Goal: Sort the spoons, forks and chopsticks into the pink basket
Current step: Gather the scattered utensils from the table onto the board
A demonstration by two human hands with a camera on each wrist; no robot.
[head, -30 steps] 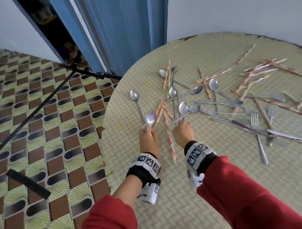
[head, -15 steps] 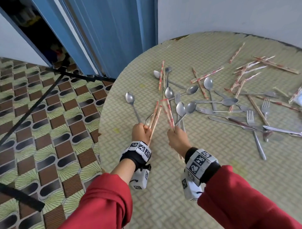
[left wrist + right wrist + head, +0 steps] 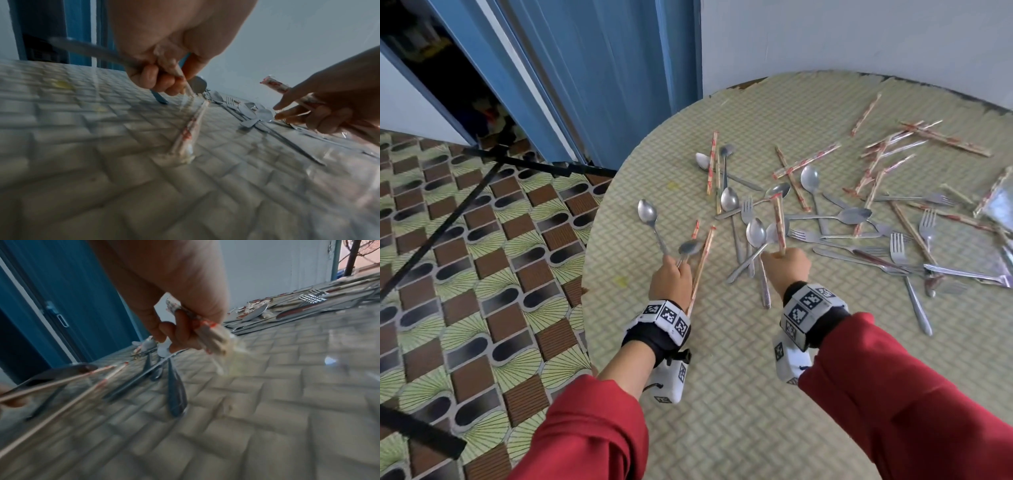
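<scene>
Steel spoons (image 3: 690, 247) and paper-wrapped chopsticks (image 3: 700, 265) fan out of the left hand (image 3: 670, 279), whose grip is clamped round their handles above the near-left part of the tabletop (image 3: 722, 394). The right hand (image 3: 786, 265) holds its grip closed on one wrapped pair of chopsticks (image 3: 779, 222), which stands nearly upright out of the fist; the right wrist view shows the fingers (image 3: 183, 335) curled round the wrapper. Ahead of and to the right of both grips lies the unsorted scatter: more spoons (image 3: 756, 233), forks (image 3: 899, 248) and wrapped chopsticks (image 3: 945, 138), many crossing one another. The pink basket appears in no view, so its place relative to either grip cannot be told.

The step in hand appears to be gathering a handful before carrying it off. To do it well, it would help to keep each bundle's handles aligned and squeezed at one point, since the left bundle is splayed and a loose spoon could slip out. Mixed kinds in the left hand will need separating at the basket; holding one kind per hand would likely make that easier. Lifting crossed pieces from the top avoids dragging neighbours off the tabletop's edge.
</scene>
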